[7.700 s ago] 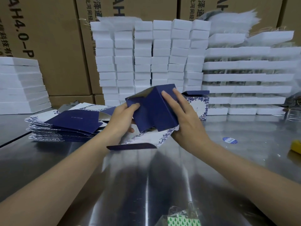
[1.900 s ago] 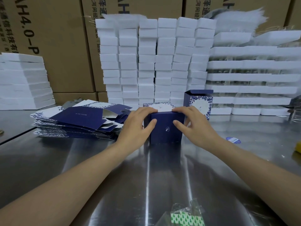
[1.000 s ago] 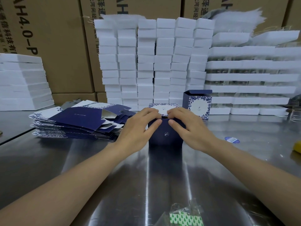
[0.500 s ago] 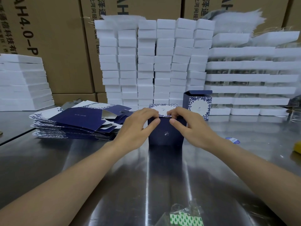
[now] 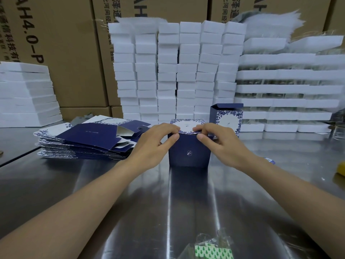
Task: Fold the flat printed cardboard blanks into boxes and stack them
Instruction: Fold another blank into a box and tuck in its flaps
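Navy box [image 5: 189, 153] stands upright on the steel counter [image 5: 112, 193], centre, with its white flowered lid flap folded over the top. At the flap's front edge the left hand [image 5: 151, 146] and right hand [image 5: 224, 146] each pinch it, fingers curled on top, thumbs against the front face. Pile of flat blanks [image 5: 84, 143] lies just left. Second box [image 5: 226, 118] stands behind right, lid up. White foam blocks [image 5: 177, 71] stacked behind.

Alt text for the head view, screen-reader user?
The left hand and right hand pinch the top flap of a navy box standing on a steel table. Stacked flat blanks lie to its left; a second folded box stands behind, before white foam blocks.
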A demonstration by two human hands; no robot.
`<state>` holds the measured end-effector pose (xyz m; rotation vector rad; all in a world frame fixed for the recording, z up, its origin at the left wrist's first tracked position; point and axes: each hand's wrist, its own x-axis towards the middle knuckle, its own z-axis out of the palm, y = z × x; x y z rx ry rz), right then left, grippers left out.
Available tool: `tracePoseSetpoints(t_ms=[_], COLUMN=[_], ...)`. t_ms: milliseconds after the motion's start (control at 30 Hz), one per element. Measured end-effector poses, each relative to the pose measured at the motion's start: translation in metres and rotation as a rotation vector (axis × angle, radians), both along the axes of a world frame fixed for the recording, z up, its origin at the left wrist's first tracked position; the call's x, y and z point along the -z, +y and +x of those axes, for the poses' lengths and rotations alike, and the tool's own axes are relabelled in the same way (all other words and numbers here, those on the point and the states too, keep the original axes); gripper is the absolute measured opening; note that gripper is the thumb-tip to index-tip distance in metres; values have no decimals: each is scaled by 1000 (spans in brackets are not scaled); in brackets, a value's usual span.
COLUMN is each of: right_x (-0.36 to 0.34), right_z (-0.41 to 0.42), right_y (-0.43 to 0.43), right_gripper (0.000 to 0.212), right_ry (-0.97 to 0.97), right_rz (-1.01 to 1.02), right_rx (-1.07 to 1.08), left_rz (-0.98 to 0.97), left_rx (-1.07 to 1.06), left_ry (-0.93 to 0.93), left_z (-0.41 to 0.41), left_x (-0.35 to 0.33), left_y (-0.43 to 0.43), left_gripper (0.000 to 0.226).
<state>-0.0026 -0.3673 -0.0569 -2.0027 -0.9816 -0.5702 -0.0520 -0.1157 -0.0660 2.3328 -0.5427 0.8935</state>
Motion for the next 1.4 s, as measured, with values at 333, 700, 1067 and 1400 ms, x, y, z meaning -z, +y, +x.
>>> tracePoseSetpoints(t_ms=[333, 700, 1067, 1400], right_x=[0, 0, 4, -2], right_z=[1, 3, 10, -10], right_y=[-1, -1, -2, 6], right_gripper=[20, 20, 47, 55], right_ry=[-20, -37, 26, -326], right_rz=[31, 34, 66, -264], right_rx=[-38, -17, 73, 89], left_rz=[-52, -115, -178, -198], left_rx=[7, -26, -54, -45], left_ry=[58, 13, -37, -142], left_z=[-4, 2, 1, -2], left_x=[0, 5, 4, 1], left_y=[0, -6, -7, -3], left_gripper=[24, 24, 28, 37])
